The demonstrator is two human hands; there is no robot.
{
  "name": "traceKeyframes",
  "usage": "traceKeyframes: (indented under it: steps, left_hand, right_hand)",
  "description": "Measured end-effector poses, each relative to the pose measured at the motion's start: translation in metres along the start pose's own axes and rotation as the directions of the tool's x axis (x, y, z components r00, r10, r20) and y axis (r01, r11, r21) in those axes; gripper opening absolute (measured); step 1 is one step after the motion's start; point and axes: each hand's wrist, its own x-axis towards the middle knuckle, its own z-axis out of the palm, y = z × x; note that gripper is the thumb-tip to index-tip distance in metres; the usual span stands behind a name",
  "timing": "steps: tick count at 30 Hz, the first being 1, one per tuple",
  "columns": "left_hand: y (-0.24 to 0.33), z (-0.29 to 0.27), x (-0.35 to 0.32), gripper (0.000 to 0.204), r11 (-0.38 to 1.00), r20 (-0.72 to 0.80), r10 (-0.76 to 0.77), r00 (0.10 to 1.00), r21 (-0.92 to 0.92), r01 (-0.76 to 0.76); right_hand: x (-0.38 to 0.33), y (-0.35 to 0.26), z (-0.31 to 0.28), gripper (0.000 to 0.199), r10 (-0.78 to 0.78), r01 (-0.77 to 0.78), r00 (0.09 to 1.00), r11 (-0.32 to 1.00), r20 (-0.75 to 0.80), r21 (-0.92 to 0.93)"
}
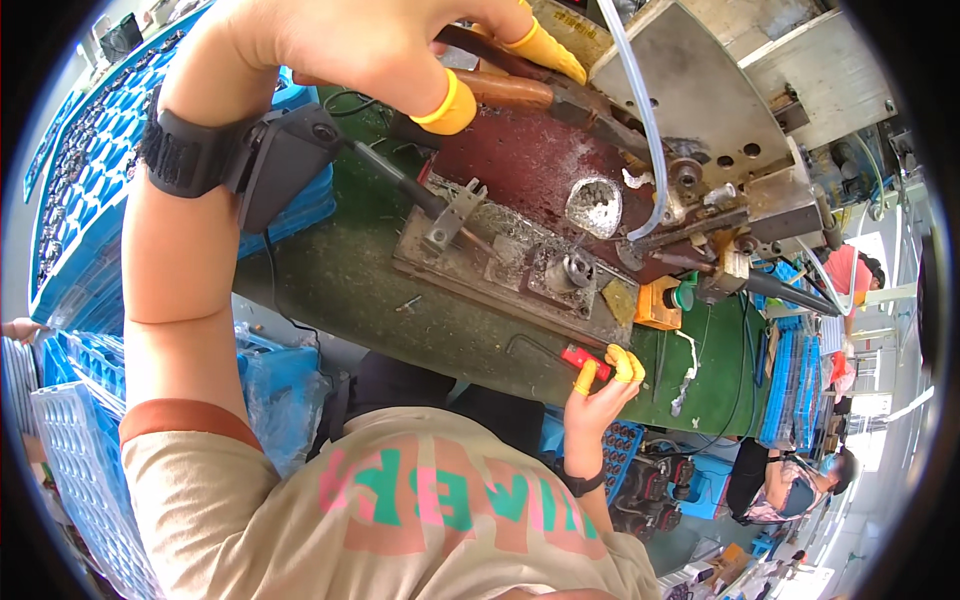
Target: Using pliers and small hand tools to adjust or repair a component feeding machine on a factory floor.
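Note:
My left hand (350,50), yellow cots on its fingers, is at the top of the view, closed around the brown handles of pliers (500,88). The pliers' metal jaws point right toward the machine. My right hand (595,405), also in yellow finger cots, pinches the red handle of a thin bent hook tool (585,362) near the bench's front edge. Its dark rod reaches left over the green mat (390,315). Between my hands lies a steel fixture (500,260) with a round metal post (575,270) and a lever clamp (455,215).
A metal machine plate (700,80) with a clear hose (645,110) stands at far right. A silvery foil-like cup (594,207) sits on the red-brown plate (480,150). An orange box (657,303) is right of the fixture. Blue trays (100,130) stack up left. A co-worker (795,480) sits right.

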Motion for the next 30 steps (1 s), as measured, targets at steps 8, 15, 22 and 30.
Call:
traceKeyframes:
  steps: [8, 15, 22, 30]
  left_hand:
    - [0.007, -0.002, 0.003, 0.067, 0.995, 0.050, -0.087, 0.995, -0.036, 0.089]
    - [-0.020, 0.008, 0.004, 0.067, 0.994, 0.041, -0.006, 0.999, -0.110, 0.010]
    - [0.003, -0.001, -0.003, 0.068, 0.999, 0.019, -0.028, 0.999, 0.025, 0.028]
    - [0.004, 0.001, -0.004, 0.068, 1.000, -0.012, -0.009, 1.000, 0.011, 0.009]
  right_hand:
    - [0.000, 0.001, 0.000, 0.037, 0.000, 0.000, 1.000, 1.000, -0.002, 0.004]
    - [-0.002, 0.002, 0.000, 0.037, 0.005, -0.005, 1.000, 1.000, -0.012, -0.023]
    - [-0.001, 0.001, 0.001, 0.038, 0.002, -0.002, 1.000, 1.000, -0.011, -0.007]
    - [0.000, 0.001, 0.002, 0.039, -0.001, 0.001, 1.000, 1.000, -0.012, -0.008]
